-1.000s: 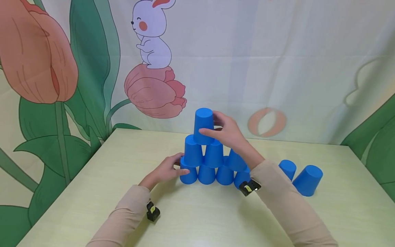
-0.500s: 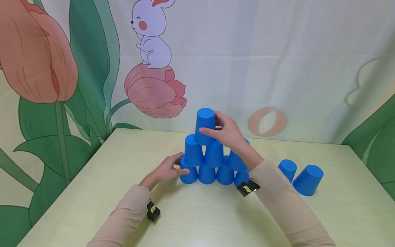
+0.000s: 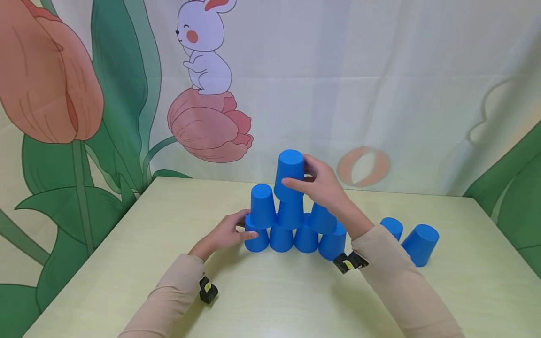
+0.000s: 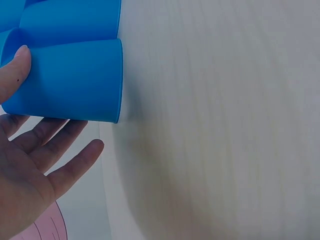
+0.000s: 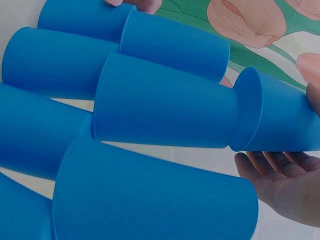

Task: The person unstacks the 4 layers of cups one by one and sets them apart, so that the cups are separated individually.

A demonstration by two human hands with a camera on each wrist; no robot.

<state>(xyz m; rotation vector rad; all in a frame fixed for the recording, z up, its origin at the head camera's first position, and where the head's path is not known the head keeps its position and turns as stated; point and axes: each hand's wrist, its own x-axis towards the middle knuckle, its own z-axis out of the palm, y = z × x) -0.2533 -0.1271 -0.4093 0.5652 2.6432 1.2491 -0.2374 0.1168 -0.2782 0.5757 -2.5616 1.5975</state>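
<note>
My right hand (image 3: 325,185) holds an upside-down blue cup (image 3: 288,166) between thumb and fingers, above the middle cup (image 3: 290,212) of the stack's second row. In the right wrist view the held cup (image 5: 285,115) has its rim at that cup's upper end; I cannot tell whether they touch. My left hand (image 3: 226,232) holds the leftmost cup (image 3: 259,243) of the bottom row, its thumb on the near side and fingers on the far side. In the left wrist view this cup (image 4: 75,82) stands on the table, the little finger apart from it.
Blue cups form two rows, with a left upper cup (image 3: 262,206) and a right upper cup (image 3: 322,219) beside the middle one. Two more upside-down cups, one nearer (image 3: 420,245) and one partly behind my sleeve (image 3: 392,227), stand right. A printed curtain (image 3: 296,94) hangs behind the table (image 3: 270,300).
My right hand has moved the held cup rightward, from over the gap between the left and middle upper cups to over the middle one. My left hand stays at the bottom-left cup.
</note>
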